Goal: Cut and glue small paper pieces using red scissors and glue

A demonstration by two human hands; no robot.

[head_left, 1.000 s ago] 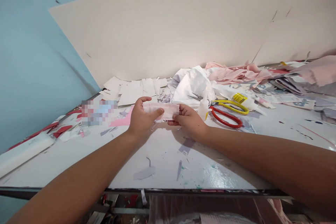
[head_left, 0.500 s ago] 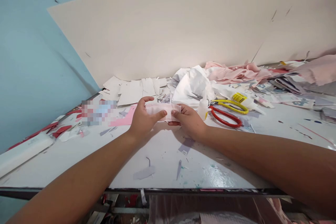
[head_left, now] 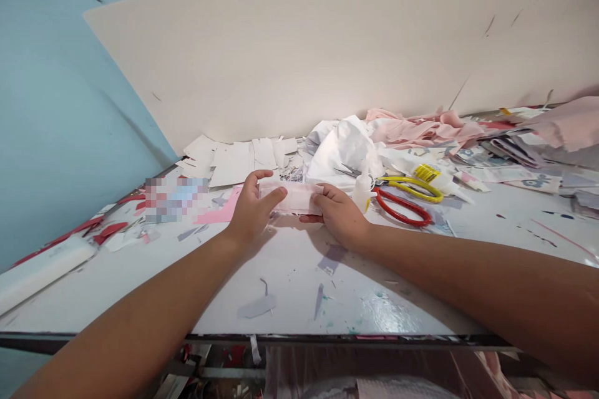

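Both hands hold a small, pale pink folded piece of fabric (head_left: 299,197) just above the white table. My left hand (head_left: 253,209) grips its left end, thumb on top and index finger curved along the far side. At the other end my right hand (head_left: 342,215) pinches the piece, its thumb on top and fingertips showing underneath. Close to the right hand stands a white squeeze bottle (head_left: 362,192). Beyond that lie scissors (head_left: 407,215) with one red and one yellow handle loop. What the fingers do under the fabric is partly hidden.
White paper pieces (head_left: 238,162) and a crumpled white cloth (head_left: 344,149) lie at the back. Pink fabric (head_left: 421,129) is heaped behind the scissors. Scraps and red strips (head_left: 110,232) are at left, beside a white roll (head_left: 47,274). A large board (head_left: 327,43) leans behind.
My left thumb has slid left along the fabric, away from the right thumb. More of the fabric's middle now shows between the hands. The right hand has shifted slightly to the right.
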